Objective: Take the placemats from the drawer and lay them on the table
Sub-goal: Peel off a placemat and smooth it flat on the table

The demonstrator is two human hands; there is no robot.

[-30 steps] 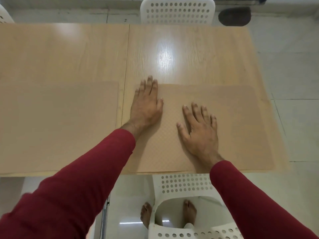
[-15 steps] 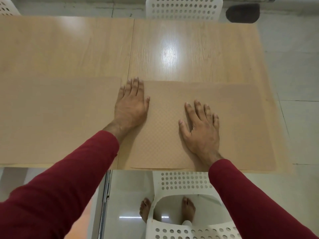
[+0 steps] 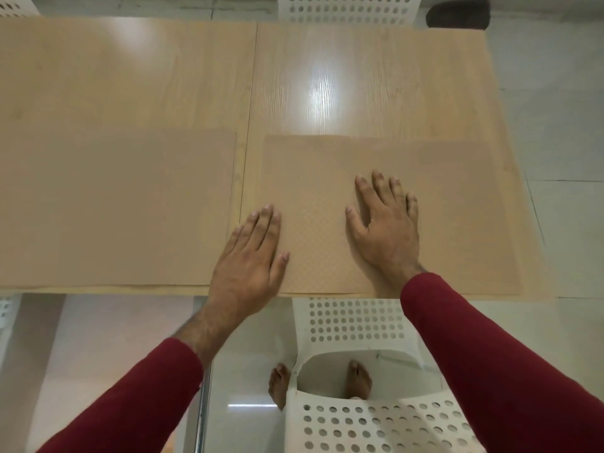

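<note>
- Head view shows the counter (image 3: 359, 76), a long wooden top seen from above, with a white perforated chair (image 3: 356, 325) tucked at its near edge.
- Two placemats already lie flat side by side on it: the left placemat (image 3: 114, 207) and the right placemat (image 3: 457, 207), a narrow strip of bare wood between them.
- Right hand (image 3: 385, 230) rests on the right placemat, grip spread, fingers straight.
- Left hand (image 3: 248, 266) lies at that mat's near left corner, fingers straight and together, pinching nothing.
- No drawer is in view; laying looks nearly finished, only smoothing left.
</note>
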